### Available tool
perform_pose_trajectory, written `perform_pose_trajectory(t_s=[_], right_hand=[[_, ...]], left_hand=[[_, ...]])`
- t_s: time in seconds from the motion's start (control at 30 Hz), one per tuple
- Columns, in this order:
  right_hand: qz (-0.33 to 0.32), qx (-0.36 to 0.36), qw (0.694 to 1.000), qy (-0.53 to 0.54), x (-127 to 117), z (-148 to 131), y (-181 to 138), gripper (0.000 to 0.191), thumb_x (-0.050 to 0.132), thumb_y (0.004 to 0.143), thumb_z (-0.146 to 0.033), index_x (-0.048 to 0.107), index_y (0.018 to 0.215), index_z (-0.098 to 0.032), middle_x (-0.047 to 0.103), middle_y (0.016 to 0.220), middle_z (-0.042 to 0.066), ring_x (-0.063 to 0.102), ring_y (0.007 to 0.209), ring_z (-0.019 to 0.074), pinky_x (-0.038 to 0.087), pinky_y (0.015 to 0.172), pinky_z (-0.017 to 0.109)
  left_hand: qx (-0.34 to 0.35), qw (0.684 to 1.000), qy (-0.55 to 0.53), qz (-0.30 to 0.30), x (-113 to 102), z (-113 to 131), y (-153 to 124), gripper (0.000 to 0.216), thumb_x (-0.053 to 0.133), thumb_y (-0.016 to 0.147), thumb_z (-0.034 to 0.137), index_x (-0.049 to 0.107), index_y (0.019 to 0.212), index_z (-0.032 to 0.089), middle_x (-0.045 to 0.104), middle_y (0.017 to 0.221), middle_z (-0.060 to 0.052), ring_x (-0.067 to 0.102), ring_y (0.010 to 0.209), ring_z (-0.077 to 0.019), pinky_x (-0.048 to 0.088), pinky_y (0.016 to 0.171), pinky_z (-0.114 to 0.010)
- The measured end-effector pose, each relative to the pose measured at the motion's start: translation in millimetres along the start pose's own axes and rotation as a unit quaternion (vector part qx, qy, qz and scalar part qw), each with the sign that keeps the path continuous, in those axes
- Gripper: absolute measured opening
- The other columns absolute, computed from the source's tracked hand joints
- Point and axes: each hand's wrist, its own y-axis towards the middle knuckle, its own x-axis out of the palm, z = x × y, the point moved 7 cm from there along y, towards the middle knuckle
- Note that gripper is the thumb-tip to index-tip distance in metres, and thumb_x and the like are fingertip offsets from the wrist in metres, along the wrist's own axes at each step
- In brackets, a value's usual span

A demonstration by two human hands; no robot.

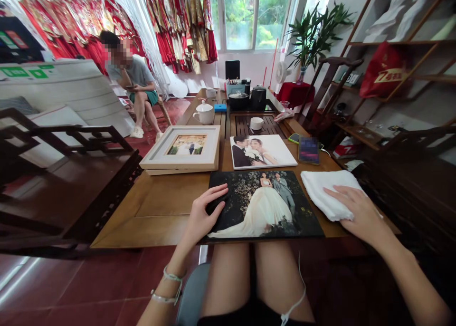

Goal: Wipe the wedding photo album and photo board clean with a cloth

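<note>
A dark wedding photo panel, showing a couple with a long white gown, lies flat at the table's near edge in front of me. My left hand rests on the panel's left side, its fingers and thumb stretched apart. To the right of the panel is a folded white towel. Over its right part lies my right hand, fingers on top and thumb by the near edge, holding it against the table. Just beyond the dark panel sits a lighter photo panel of a couple with a bouquet.
Stacked white picture frames stand at left on the wooden table. A phone lies at right. Farther back are a lidded white cup, a small white cup and a black pot. A seated person is at far left.
</note>
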Motion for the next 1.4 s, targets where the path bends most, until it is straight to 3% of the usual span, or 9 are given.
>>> perform_pose_trajectory(t_s=[0.2,0.47,0.63,0.7,0.8,0.93,1.17,1.4], right_hand=[[0.027,-0.029,0.999,-0.011,7.9,-3.6,-7.7,0.074,0.047,0.065,-0.012,0.048,0.139,-0.019,0.048,0.146,0.012,0.038,0.138,0.0331,0.029,0.111,0.058],[0.048,-0.002,0.999,0.013,2.9,-7.0,-6.8,0.072,0.047,0.067,-0.014,0.05,0.138,-0.021,0.053,0.142,0.009,0.042,0.136,0.0319,0.031,0.112,0.056],[0.181,0.078,0.973,0.116,-32.2,-27.6,-10.3,0.064,0.046,0.078,-0.017,0.044,0.142,-0.024,0.053,0.141,0.006,0.05,0.13,0.0312,0.039,0.11,0.05],[0.221,0.079,0.963,0.136,-45.4,-42.6,-7.0,0.062,0.046,0.082,-0.019,0.041,0.144,-0.025,0.05,0.144,0.006,0.05,0.129,0.0316,0.041,0.109,0.049],[0.182,-0.023,0.973,0.137,-46.8,-75.1,12.5,0.061,0.047,0.086,-0.024,0.039,0.146,-0.022,0.047,0.147,0.008,0.046,0.133,0.0328,0.037,0.112,0.052],[0.09,-0.125,0.986,0.065,-21.9,-103.9,43.5,0.063,0.043,0.086,-0.024,0.036,0.149,-0.019,0.048,0.147,0.01,0.038,0.139,0.0312,0.03,0.114,0.054],[0.003,-0.144,0.99,0.002,12.8,-125.1,74.2,0.066,0.047,0.078,-0.012,0.044,0.144,-0.013,0.047,0.147,0.012,0.036,0.138,0.0331,0.025,0.114,0.057],[0.015,-0.103,0.993,0.057,16.5,-114.7,76.5,0.069,0.052,0.072,-0.012,0.047,0.141,-0.015,0.051,0.143,0.014,0.041,0.135,0.0315,0.026,0.114,0.055]], left_hand=[[0.01,0.997,0.044,-0.06,8.6,2.7,-3.9,0.051,0.059,0.09,0.032,0.05,0.139,0.025,0.041,0.153,-0.009,0.035,0.143,-0.0243,0.028,0.119,-0.05],[-0.009,0.998,0.053,-0.035,7.7,-5.9,-2.7,0.042,0.058,0.09,0.033,0.059,0.13,0.02,0.05,0.146,-0.012,0.042,0.139,-0.0253,0.031,0.117,-0.051],[0.0,0.998,0.056,-0.035,6.6,-4.1,-3.6,0.043,0.06,0.089,0.032,0.06,0.129,0.019,0.05,0.146,-0.013,0.042,0.139,-0.0252,0.033,0.116,-0.05],[0.0,0.998,0.053,-0.037,6.6,-4.0,-3.4,0.042,0.06,0.088,0.032,0.06,0.129,0.019,0.051,0.145,-0.012,0.042,0.139,-0.0252,0.033,0.116,-0.051],[0.002,0.998,0.051,-0.04,6.9,-4.2,-2.5,0.043,0.062,0.087,0.031,0.06,0.129,0.02,0.053,0.144,-0.011,0.041,0.14,-0.0254,0.033,0.116,-0.052],[0.005,0.998,0.047,-0.043,7.7,-3.3,-1.4,0.043,0.063,0.087,0.031,0.06,0.129,0.021,0.054,0.143,-0.011,0.042,0.139,-0.0258,0.033,0.115,-0.054],[0.008,0.998,0.052,-0.043,8.8,-0.9,-1.1,0.059,0.078,0.074,0.039,0.06,0.127,0.022,0.055,0.14,-0.013,0.043,0.138,-0.0294,0.036,0.113,-0.055],[0.019,0.996,0.07,-0.046,14.4,2.6,-1.3,0.056,0.074,0.079,0.038,0.057,0.129,0.021,0.052,0.143,-0.014,0.041,0.14,-0.0288,0.035,0.114,-0.055]])
